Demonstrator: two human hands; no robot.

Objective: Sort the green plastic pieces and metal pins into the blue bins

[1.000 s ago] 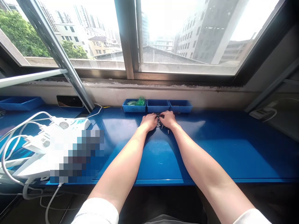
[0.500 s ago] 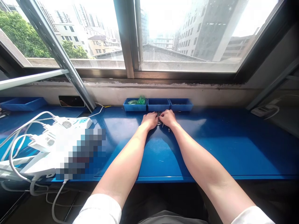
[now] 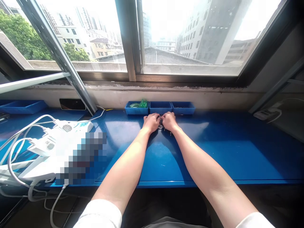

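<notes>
Both my arms reach forward over a blue worktable (image 3: 213,152) under a window. My left hand (image 3: 150,122) and my right hand (image 3: 169,121) rest side by side, fingers curled down around a small heap of dark metal parts (image 3: 161,123) lying on the table between them. The fingertips are mostly hidden, so what each one pinches is not clear. Just beyond the hands stand three small blue bins in a row: the left bin (image 3: 136,110) holds green pieces, the middle bin (image 3: 160,109) and the right bin (image 3: 183,109) look nearly bare.
White power strips with cables (image 3: 49,142) sprawl over the table's left part, beside a blurred patch. A slanted metal post (image 3: 68,69) rises at the back left. A blue tray (image 3: 22,106) sits at the far left. Another power strip (image 3: 267,114) lies on the right ledge.
My two hands have drawn slightly closer together over the heap of metal parts. The view has shifted a little; nothing else moved.
</notes>
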